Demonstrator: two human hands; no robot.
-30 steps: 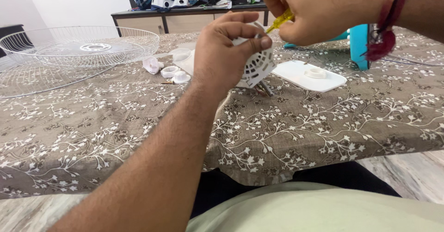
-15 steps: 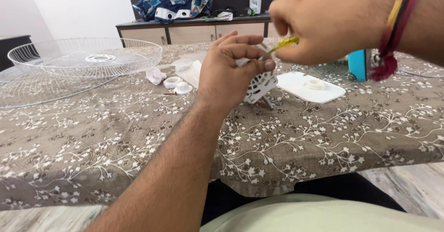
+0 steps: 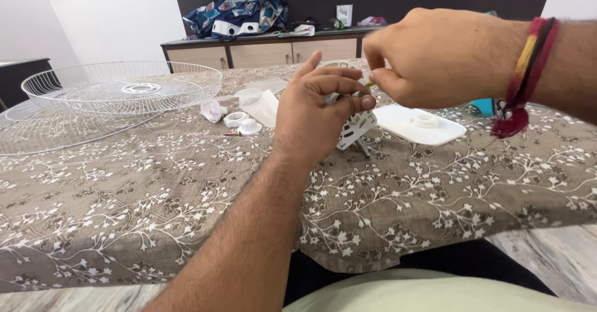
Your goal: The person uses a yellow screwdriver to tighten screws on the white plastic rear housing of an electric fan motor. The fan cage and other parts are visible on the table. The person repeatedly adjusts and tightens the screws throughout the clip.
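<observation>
Head view: floral tablecloth [image 3: 155,206], wire fan guard [image 3: 124,88], left hand [image 3: 317,110] clasping white vented housing [image 3: 356,128], right hand [image 3: 435,57] pinching screwdriver [image 3: 368,84].

It looked like a home: a table under a brown floral tablecloth [image 3: 124,218], a far wooden sideboard with drawers [image 3: 261,52] bearing a bundle of patterned cloth [image 3: 239,14], and white walls.

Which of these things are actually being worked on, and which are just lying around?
In hand:
left hand gripping the white slotted housing
right hand pinching a small yellow-tipped tool

Lying about:
wire fan guards
small white caps
flat white plate
bundled cloth on sideboard
</observation>
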